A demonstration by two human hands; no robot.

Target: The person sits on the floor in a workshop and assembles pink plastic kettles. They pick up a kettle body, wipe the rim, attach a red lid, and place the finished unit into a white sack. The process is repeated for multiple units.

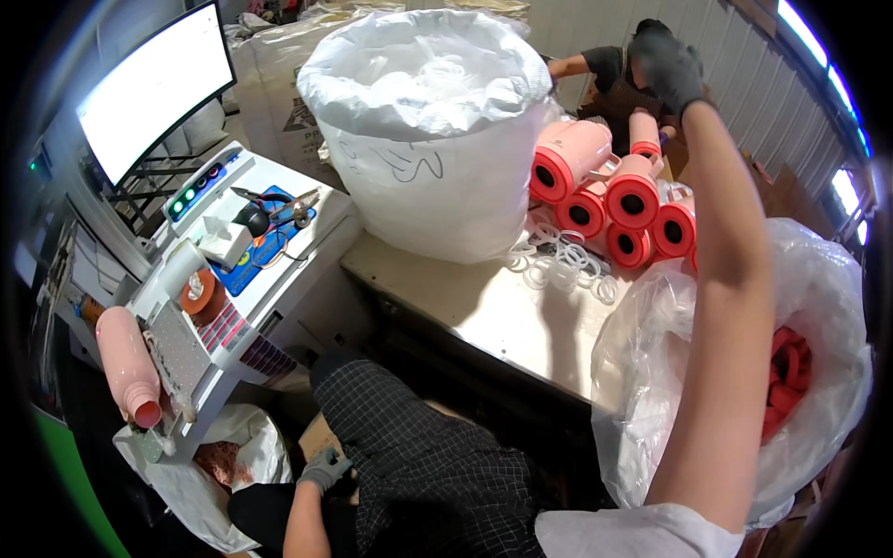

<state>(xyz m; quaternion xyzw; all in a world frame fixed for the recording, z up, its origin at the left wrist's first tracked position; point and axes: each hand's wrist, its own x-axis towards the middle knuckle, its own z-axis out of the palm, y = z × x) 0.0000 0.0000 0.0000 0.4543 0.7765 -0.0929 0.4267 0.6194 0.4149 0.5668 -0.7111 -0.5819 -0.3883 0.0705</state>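
Observation:
My right arm reaches far up and across the bench. My right hand [668,70], in a dark grey glove, is smeared by motion above the stacked pink flasks [633,191], so its fingers and anything in them cannot be made out. My left hand [324,470], in a grey glove, rests low beside my leg in checked trousers, next to a piece of cardboard [319,437]. Its fingers are loosely apart with nothing visible in them. The flasks lie on their sides, dark round openings facing me. White rings [563,265] lie loose in front of them.
A tall white sack [428,186] of clear-white rings stands on the bench [446,302]. A plastic-lined container [642,381] of red parts sits right. Left are a side table [321,219] with pliers, a screen [158,88] and another pink flask [126,358]. A person [614,88] works beyond the flasks.

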